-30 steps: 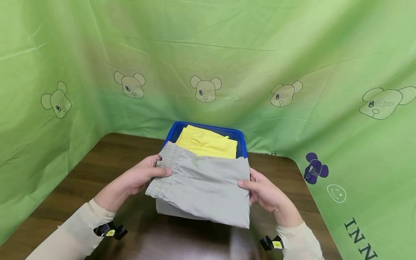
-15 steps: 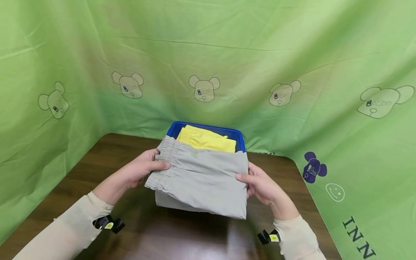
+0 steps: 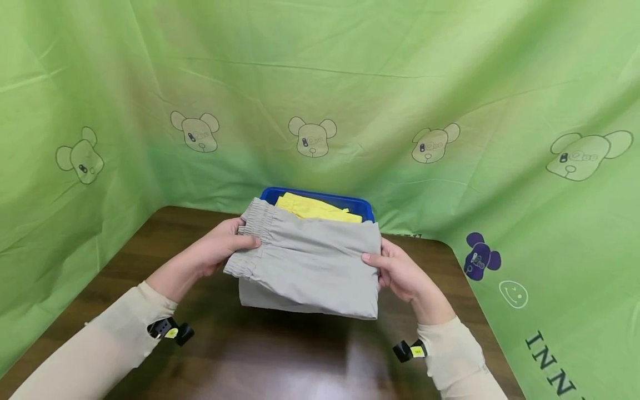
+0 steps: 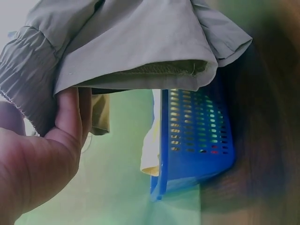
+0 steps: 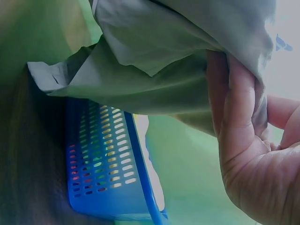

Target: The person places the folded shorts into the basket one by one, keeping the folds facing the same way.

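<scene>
Both hands hold up a folded pair of grey shorts (image 3: 315, 261) with a gathered elastic waistband at its left end. My left hand (image 3: 220, 247) pinches the waistband side, thumb on top and fingers underneath. At the opposite edge my right hand (image 3: 400, 272) grips the cloth the same way. Behind the shorts stands a blue basket (image 3: 320, 194), its near part hidden by them in the head view. Folded yellow clothing (image 3: 320, 209) with a gathered band lies in the basket. The left wrist view shows the basket's slotted side (image 4: 197, 136) beyond the raised shorts.
A dark brown wooden table (image 3: 200, 355) lies beneath the hands. Green printed fabric (image 3: 320, 72) hangs around its back and sides, close behind the basket. Through the basket's slots (image 5: 98, 154) show patches of several colours.
Both hands have moved the grey shorts forward, farther over the blue basket. Less of the yellow clothing shows now. Both grips are unchanged.
</scene>
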Tool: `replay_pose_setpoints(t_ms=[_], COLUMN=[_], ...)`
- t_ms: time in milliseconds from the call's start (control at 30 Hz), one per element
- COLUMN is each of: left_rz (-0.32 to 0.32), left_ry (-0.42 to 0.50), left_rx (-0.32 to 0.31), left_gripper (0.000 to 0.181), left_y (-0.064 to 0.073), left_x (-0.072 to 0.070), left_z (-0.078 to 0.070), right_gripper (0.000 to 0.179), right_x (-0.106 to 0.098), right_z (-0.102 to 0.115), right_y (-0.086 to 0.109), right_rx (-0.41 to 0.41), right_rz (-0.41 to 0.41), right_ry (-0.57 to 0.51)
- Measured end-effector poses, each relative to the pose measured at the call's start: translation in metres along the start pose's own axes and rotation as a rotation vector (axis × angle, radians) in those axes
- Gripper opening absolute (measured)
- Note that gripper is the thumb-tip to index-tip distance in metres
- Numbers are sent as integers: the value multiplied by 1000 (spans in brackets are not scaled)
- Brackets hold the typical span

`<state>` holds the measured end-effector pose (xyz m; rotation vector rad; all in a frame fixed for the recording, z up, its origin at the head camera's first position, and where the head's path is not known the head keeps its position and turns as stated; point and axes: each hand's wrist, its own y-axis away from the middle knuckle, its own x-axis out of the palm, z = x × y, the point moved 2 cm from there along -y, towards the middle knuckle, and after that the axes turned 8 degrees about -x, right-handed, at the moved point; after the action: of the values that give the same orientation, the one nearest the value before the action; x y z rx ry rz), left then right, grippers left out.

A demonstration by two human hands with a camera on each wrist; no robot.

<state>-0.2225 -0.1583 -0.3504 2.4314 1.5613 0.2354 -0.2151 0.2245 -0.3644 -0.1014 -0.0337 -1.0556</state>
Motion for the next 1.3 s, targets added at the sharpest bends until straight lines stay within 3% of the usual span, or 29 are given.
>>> replay_pose_setpoints(t_ms=[567,1300], left_rz=[-50,-137], left_ry=[13,-1], left_rx=[28,99], left_gripper=[34,35], left_y=[-20,-32], left_x=[-9,-26], left_z=[-17,-58], right_gripper=[35,31], right_x=[-4,-9], right_z=[12,48], right_y=[-22,-65], right_rx=[0,-25], right_rz=[-67,-109], right_ry=[-20,15])
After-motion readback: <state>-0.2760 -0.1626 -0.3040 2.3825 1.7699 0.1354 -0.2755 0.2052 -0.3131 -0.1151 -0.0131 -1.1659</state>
